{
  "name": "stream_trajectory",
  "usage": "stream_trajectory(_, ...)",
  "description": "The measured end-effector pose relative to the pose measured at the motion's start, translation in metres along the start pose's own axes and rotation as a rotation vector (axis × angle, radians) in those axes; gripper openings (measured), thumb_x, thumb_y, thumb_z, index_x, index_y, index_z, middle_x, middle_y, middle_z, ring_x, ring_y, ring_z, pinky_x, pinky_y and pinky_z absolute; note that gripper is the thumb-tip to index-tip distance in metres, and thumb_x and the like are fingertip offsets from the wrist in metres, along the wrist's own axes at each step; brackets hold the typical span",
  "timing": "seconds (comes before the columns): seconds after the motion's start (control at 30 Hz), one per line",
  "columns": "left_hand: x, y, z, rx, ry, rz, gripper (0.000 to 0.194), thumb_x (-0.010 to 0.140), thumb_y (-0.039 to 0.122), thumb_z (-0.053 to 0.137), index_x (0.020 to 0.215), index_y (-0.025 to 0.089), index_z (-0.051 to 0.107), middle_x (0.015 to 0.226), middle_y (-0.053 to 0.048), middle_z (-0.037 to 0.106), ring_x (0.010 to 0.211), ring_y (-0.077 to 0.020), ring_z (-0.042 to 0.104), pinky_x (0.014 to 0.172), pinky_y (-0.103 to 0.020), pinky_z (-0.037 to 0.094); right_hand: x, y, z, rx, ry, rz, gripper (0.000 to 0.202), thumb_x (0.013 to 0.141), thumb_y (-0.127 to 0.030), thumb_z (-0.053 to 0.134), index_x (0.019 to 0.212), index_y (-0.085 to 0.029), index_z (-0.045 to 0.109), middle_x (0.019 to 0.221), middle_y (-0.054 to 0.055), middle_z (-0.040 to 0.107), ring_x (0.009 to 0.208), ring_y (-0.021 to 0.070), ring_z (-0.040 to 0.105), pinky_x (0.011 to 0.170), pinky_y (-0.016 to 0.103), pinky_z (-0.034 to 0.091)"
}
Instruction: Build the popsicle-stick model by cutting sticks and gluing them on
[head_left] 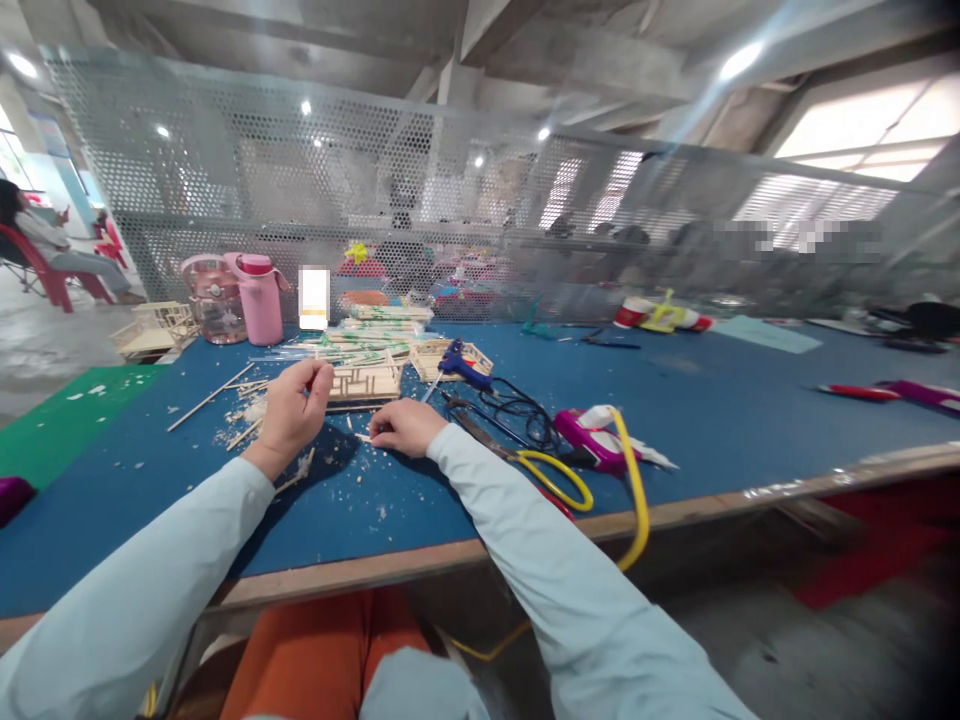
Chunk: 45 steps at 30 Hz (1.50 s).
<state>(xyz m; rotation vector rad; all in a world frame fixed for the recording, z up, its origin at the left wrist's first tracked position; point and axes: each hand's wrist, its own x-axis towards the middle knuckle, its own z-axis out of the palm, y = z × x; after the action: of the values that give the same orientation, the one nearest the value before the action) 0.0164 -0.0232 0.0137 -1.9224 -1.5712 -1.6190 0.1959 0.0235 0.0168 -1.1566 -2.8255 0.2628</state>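
Note:
My left hand (294,408) is raised a little over the blue table, its fingers curled together beside a small wooden stick model (366,382); what they hold, if anything, is hidden. Low on the table to the right, my right hand (405,427) pinches a short pale stick piece (363,437). Loose thin sticks (211,396) and crumbs lie left of my left hand. Behind my right hand a blue glue gun (466,366) rests by a second stick frame (427,362).
Yellow-handled scissors (559,478) and a purple-and-white tool (600,440) lie right of my right hand, near a black cord (529,415). A pink bottle (259,305) and a clear bottle (216,305) stand at the back left, before a perforated metal screen (337,180).

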Motion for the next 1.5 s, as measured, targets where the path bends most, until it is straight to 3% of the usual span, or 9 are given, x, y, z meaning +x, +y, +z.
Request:
stream_trajectory(0.4, -0.004, 0.008, 0.000, -0.052, -0.114, -0.056, 0.030, 0.084, 0.038, 0.042, 0.068, 0.019, 0.058, 0.057, 0.000, 0.057, 0.056, -0.0136, 0.049, 0.055, -0.025, 0.038, -0.004, -0.007, 0.006, -0.092, 0.012, 0.003, 0.012, 0.082, -0.024, 0.056, 0.080, -0.020, 0.066, 0.088, 0.007, 0.070, 0.085, 0.0194, 0.062, 0.067, 0.025, 0.039)
stream_trajectory(0.5, -0.004, 0.008, 0.002, -0.097, -0.174, -0.109, 0.030, 0.084, 0.038, 0.042, 0.070, 0.018, 0.060, 0.060, 0.000, 0.059, 0.057, -0.0140, 0.051, 0.056, -0.025, 0.039, -0.004, -0.004, 0.004, 0.136, 0.122, 0.003, 0.011, 0.083, -0.018, 0.052, 0.077, -0.017, 0.062, 0.082, 0.006, 0.067, 0.077, 0.0151, 0.060, 0.068, 0.023, 0.039)
stream_trajectory(0.6, -0.008, 0.012, 0.005, -0.197, -0.298, -0.196, 0.030, 0.082, 0.039, 0.044, 0.074, 0.017, 0.064, 0.065, -0.001, 0.064, 0.062, -0.0153, 0.055, 0.059, -0.026, 0.042, -0.005, -0.004, 0.004, 0.589, 0.233, 0.038, 0.013, 0.085, -0.017, 0.046, 0.075, -0.016, 0.054, 0.068, -0.001, 0.061, 0.061, 0.0098, 0.054, 0.062, 0.021, 0.040)
stream_trajectory(0.7, -0.016, 0.017, 0.012, -0.417, -0.465, -0.333, 0.029, 0.076, 0.042, 0.054, 0.082, 0.017, 0.067, 0.070, -0.002, 0.067, 0.063, -0.0161, 0.058, 0.059, -0.027, 0.045, -0.004, -0.008, 0.008, 0.961, 0.236, 0.094, 0.014, 0.085, -0.017, 0.044, 0.072, -0.018, 0.048, 0.058, -0.006, 0.053, 0.051, 0.0075, 0.048, 0.055, 0.019, 0.040)
stream_trajectory(0.77, -0.021, 0.020, 0.016, -0.519, -0.481, -0.436, 0.030, 0.071, 0.043, 0.058, 0.083, 0.017, 0.068, 0.069, -0.002, 0.068, 0.059, -0.0153, 0.058, 0.058, -0.027, 0.045, -0.004, -0.011, 0.011, 1.048, 0.234, 0.115, 0.015, 0.084, -0.016, 0.045, 0.069, -0.018, 0.047, 0.055, -0.007, 0.050, 0.049, 0.0069, 0.046, 0.053, 0.018, 0.039)
stream_trajectory(0.93, -0.023, 0.017, 0.021, -0.495, -0.445, -0.561, 0.031, 0.067, 0.046, 0.061, 0.070, 0.016, 0.067, 0.056, -0.001, 0.062, 0.050, -0.0128, 0.052, 0.050, -0.026, 0.041, -0.001, -0.013, 0.016, 1.011, 0.240, 0.136, 0.011, 0.079, -0.013, 0.050, 0.069, -0.016, 0.053, 0.054, -0.006, 0.054, 0.048, 0.0068, 0.047, 0.052, 0.018, 0.040)
stream_trajectory(1.03, -0.021, 0.014, 0.021, -0.474, -0.424, -0.641, 0.027, 0.069, 0.043, 0.059, 0.069, 0.016, 0.063, 0.058, -0.001, 0.062, 0.052, -0.0133, 0.054, 0.049, -0.025, 0.042, 0.003, -0.010, 0.018, 0.989, 0.277, 0.196, 0.006, 0.078, -0.014, 0.052, 0.082, -0.016, 0.057, 0.054, -0.006, 0.055, 0.047, 0.0077, 0.049, 0.052, 0.019, 0.041)
stream_trajectory(1.2, -0.021, 0.011, 0.022, -0.543, -0.403, -0.791, 0.019, 0.071, 0.036, 0.057, 0.071, 0.018, 0.054, 0.066, 0.000, 0.064, 0.056, -0.0131, 0.060, 0.050, -0.023, 0.046, 0.009, 0.001, 0.025, 0.800, 0.404, 0.310, 0.043, 0.074, -0.009, 0.052, 0.116, -0.016, 0.049, 0.051, -0.009, 0.054, 0.044, 0.0084, 0.049, 0.054, 0.020, 0.042)
stream_trajectory(1.5, -0.023, 0.010, 0.025, -0.604, -0.528, -0.748, 0.024, 0.062, 0.035, 0.067, 0.074, 0.015, 0.059, 0.060, 0.001, 0.062, 0.055, -0.0121, 0.059, 0.053, -0.022, 0.045, -0.001, -0.003, 0.016, 0.392, 0.390, 0.320, 0.015, 0.075, -0.015, 0.051, 0.080, -0.017, 0.064, 0.065, 0.000, 0.063, 0.061, 0.0125, 0.056, 0.060, 0.022, 0.041)
